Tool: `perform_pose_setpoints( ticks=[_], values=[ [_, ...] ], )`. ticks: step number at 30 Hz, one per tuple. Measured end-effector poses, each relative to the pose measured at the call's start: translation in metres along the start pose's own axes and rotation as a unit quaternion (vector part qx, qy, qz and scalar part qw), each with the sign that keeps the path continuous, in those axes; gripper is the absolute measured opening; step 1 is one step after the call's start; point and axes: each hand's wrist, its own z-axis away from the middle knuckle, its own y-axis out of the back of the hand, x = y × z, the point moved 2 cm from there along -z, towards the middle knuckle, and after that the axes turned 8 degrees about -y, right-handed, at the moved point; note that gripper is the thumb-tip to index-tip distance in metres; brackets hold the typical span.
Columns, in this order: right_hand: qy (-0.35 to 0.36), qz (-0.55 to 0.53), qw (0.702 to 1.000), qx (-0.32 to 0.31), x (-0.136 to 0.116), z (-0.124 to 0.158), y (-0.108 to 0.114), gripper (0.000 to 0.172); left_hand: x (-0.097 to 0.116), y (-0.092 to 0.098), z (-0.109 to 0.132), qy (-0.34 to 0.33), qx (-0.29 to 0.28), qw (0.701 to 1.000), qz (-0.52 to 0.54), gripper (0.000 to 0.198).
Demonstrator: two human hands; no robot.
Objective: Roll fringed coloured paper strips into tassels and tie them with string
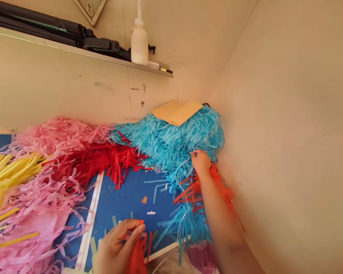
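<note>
My left hand (pixel 116 243) is closed in a pinch at the front of the table. Between its thumb and forefinger is the top of an orange-red tissue paper fringe (pixel 137 255), whose strips hang below the fingers. My right hand (pixel 201 163) reaches forward to the blue tissue fringe pile (pixel 171 140), fingertips pinched together. A thin white string (pixel 186 199) runs from those fingertips in a loose curve down toward the front edge. Under my right forearm lies more orange-red fringe (pixel 221 186), with blue strips (pixel 193 220) hanging nearby.
Pink fringe (pixel 65 135), red fringe (pixel 100 161), yellow fringe (pixel 14 171) and lilac fringe (pixel 42 213) cover the left of the blue table (pixel 122 198). A yellowish paper sheet (pixel 178 112) tops the blue pile. Above, a shelf (pixel 103 55) bears a white bottle (pixel 139 43). A wall (pixel 291 133) bounds the right.
</note>
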Motion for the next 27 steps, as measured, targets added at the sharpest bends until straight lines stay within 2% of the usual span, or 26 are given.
perform_pose_setpoints(
  ticks=[3, 6, 7, 8, 9, 10, 11, 12, 13, 15, 18, 23, 27],
  values=[
    [0.017, -0.013, 1.0, 0.007, 0.003, 0.008, 0.008, 0.018, -0.006, 0.004, 0.0, 0.084, 0.013, 0.993, 0.079, 0.039],
    [0.045, -0.052, 0.997, 0.032, 0.004, 0.044, 0.023, 0.026, -0.01, 0.007, 0.001, 0.166, 0.017, 0.965, 0.2, 0.043],
    [0.044, -0.092, 0.995, 0.018, 0.003, 0.062, 0.026, 0.029, -0.01, 0.006, 0.001, 0.184, 0.011, 0.954, 0.235, 0.044],
    [0.037, -0.145, 0.988, -0.023, 0.002, 0.083, 0.026, 0.031, -0.009, 0.005, 0.001, 0.199, 0.005, 0.944, 0.263, 0.043],
    [0.021, -0.212, 0.972, -0.098, 0.0, 0.106, 0.024, 0.032, -0.008, 0.003, 0.0, 0.212, -0.002, 0.935, 0.283, 0.042],
    [-0.003, -0.274, 0.94, -0.203, -0.003, 0.13, 0.019, 0.032, -0.007, 0.0, 0.0, 0.225, -0.008, 0.927, 0.299, 0.041],
    [-0.016, -0.315, 0.895, -0.317, -0.008, 0.156, 0.012, 0.031, -0.005, -0.002, 0.0, 0.237, -0.01, 0.92, 0.313, 0.04],
    [-0.015, -0.327, 0.856, -0.4, -0.012, 0.18, 0.007, 0.027, -0.004, -0.004, 0.0, 0.246, -0.011, 0.912, 0.328, 0.04],
    [-0.01, -0.322, 0.834, -0.448, -0.016, 0.201, 0.002, 0.024, -0.002, -0.006, 0.0, 0.251, -0.009, 0.905, 0.343, 0.039],
    [0.001, -0.298, 0.825, -0.481, -0.02, 0.23, -0.005, 0.019, 0.0, -0.007, 0.001, 0.255, -0.008, 0.893, 0.372, 0.037],
    [-0.005, -0.277, 0.827, -0.49, -0.021, 0.243, -0.012, 0.021, 0.001, -0.006, 0.004, 0.254, -0.012, 0.889, 0.381, 0.034],
    [0.034, -0.248, 0.827, -0.503, -0.025, 0.239, -0.01, 0.021, -0.002, -0.003, 0.009, 0.263, -0.017, 0.892, 0.368, 0.033],
    [0.036, -0.22, 0.827, -0.517, -0.029, 0.241, -0.006, 0.019, -0.003, -0.004, 0.011, 0.267, -0.028, 0.892, 0.363, 0.033]
  ],
)
